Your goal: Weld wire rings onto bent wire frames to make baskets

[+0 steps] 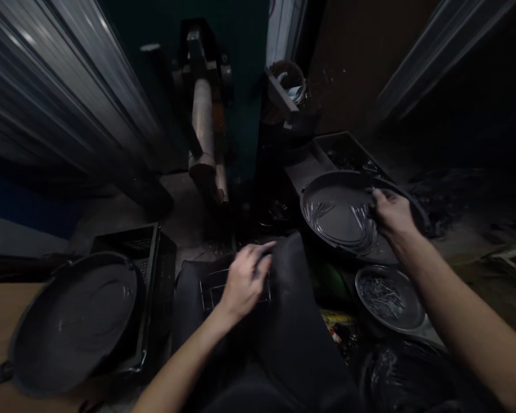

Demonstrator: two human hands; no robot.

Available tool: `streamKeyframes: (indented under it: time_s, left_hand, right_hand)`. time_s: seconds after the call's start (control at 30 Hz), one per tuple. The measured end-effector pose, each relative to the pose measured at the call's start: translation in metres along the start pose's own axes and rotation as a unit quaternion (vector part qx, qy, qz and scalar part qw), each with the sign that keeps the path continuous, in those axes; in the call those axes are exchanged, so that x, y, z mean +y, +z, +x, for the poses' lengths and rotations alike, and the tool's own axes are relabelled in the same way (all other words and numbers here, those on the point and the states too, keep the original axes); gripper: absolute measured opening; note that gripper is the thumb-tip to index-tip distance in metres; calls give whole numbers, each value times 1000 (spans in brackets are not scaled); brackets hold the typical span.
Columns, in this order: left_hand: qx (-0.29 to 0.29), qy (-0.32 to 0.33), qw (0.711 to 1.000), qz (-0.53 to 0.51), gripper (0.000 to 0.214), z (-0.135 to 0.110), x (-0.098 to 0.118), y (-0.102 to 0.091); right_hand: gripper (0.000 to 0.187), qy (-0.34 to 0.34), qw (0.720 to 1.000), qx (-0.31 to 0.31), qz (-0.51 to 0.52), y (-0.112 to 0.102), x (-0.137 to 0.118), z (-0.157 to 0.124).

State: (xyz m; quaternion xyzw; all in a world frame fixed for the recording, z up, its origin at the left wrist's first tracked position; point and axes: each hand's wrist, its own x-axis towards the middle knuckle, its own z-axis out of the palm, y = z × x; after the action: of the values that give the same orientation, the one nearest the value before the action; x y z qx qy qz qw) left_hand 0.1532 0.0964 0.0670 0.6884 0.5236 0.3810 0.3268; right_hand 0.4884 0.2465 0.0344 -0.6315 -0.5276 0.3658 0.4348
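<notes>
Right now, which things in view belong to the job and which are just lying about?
Probably in the job:
large pan and its wires, at the right hand
dark cloth, under the left hand
perhaps the machine ahead

Apparently just lying about:
small bowl of metal pieces
left-side pan
crate

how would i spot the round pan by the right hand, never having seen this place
Find the pale cylinder near the top, left of centre, then look right and down to the right hand. The wide, dark round pan there holds long, curved strands, whereas the smaller bowl just below contains short pieces.
</notes>
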Motion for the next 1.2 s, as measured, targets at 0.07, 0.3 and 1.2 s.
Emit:
streamKeyframes:
  time_s: [0.07,0.3,1.2]
  left_hand:
    - [-52,22,997,-46,38,14,22,23]
    - [-142,-104,949,-261,45,-4,34,30]
    - [138,139,980,14,83,15,-90,-64]
  right_hand:
    - [39,25,991,-22,133,20,-46,-10]
    - [41,141,896,-84,413,116,-181,-86]
    - [28,4,970,-155,184,234,-150,-69]
